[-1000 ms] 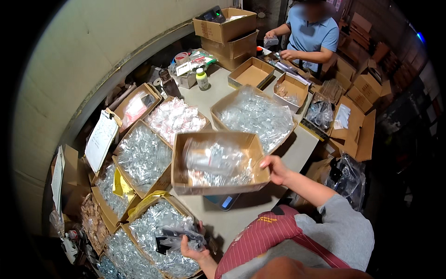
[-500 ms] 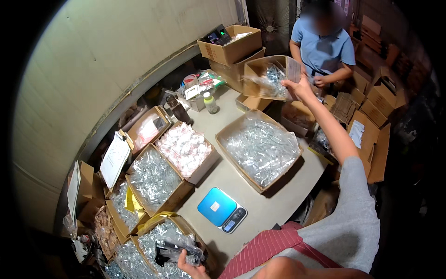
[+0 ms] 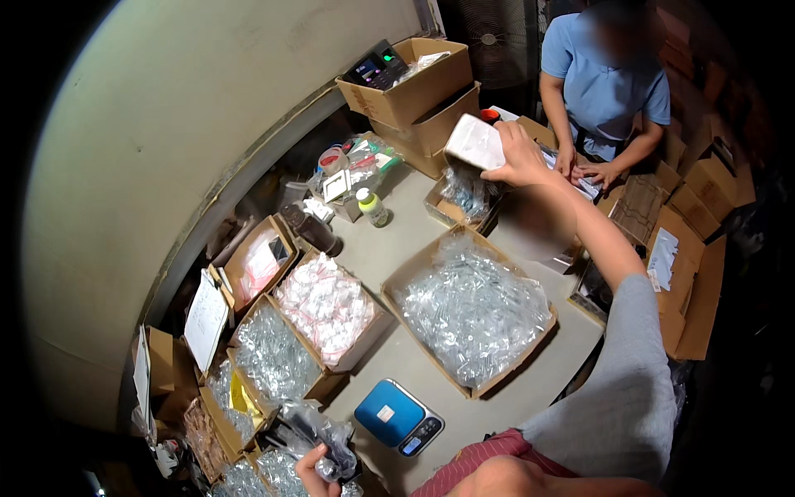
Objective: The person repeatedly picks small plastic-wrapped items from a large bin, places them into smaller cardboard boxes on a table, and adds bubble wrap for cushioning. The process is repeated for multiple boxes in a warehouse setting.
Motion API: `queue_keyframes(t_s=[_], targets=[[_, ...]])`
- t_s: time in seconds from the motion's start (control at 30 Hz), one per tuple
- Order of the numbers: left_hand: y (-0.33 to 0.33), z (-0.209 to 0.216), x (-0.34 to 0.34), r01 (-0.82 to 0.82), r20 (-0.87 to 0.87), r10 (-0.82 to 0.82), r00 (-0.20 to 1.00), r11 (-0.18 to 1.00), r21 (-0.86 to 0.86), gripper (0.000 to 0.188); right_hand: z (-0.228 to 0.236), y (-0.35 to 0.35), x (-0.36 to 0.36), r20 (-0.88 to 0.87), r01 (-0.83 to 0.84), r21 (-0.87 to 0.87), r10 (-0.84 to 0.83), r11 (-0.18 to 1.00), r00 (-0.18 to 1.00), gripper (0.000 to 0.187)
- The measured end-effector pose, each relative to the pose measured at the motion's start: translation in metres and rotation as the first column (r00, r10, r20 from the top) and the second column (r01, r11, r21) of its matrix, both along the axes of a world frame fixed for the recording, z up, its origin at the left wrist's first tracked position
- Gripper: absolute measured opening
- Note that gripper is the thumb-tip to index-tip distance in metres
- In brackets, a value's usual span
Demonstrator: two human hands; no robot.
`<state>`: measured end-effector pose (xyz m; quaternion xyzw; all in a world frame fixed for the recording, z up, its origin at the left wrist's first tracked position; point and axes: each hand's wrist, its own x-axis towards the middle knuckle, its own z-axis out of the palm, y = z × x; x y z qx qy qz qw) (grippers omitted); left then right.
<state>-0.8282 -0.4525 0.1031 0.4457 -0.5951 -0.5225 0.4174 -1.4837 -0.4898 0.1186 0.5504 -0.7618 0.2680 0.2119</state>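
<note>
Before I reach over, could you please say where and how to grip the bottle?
Probably grip the bottle around its body, below the cap, from the near right: it stands upright, with bare table there and a cluttered box on its left.

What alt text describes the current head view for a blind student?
A person's right hand holds a tilted, white-sided box over a shallow cardboard box; the left hand holds dark items in clear plastic. A blue scale sits on the table.

Scale (image 3: 399,417) on tbl (image 3: 364,263), btl (image 3: 374,209) behind.
</note>
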Motion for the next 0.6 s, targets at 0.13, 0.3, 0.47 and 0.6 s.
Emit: queue_keyframes(t_s=[0.13,0.3,0.47,0.6], targets=[[-0.064,0.036,-0.058,-0.049,-0.041,0.122,0.992,0.652,0.757,0.042,0.006,0.014,0.004,-0.136,-0.188,-0.033,0.182,0.982,0.974,0.092],[-0.125,0.061,-0.227,0.211,0.043,-0.296,0.954,0.769,0.603,0.052,0.006,0.063,-0.006,-0.031,-0.011,-0.258,0.003,0.966,1.000,0.092],[-0.189,0.035,-0.367,0.538,0.098,-0.624,0.776,0.735,0.413,0.028,0.008,0.126,0.016,0.191,0.128,-0.547,-0.026,0.827,0.981,0.092],[-0.244,-0.030,-0.491,0.674,0.240,-0.719,0.653,0.695,0.249,0.023,0.000,0.192,0.037,0.586,0.216,-0.703,0.379,0.678,0.716,0.101]])
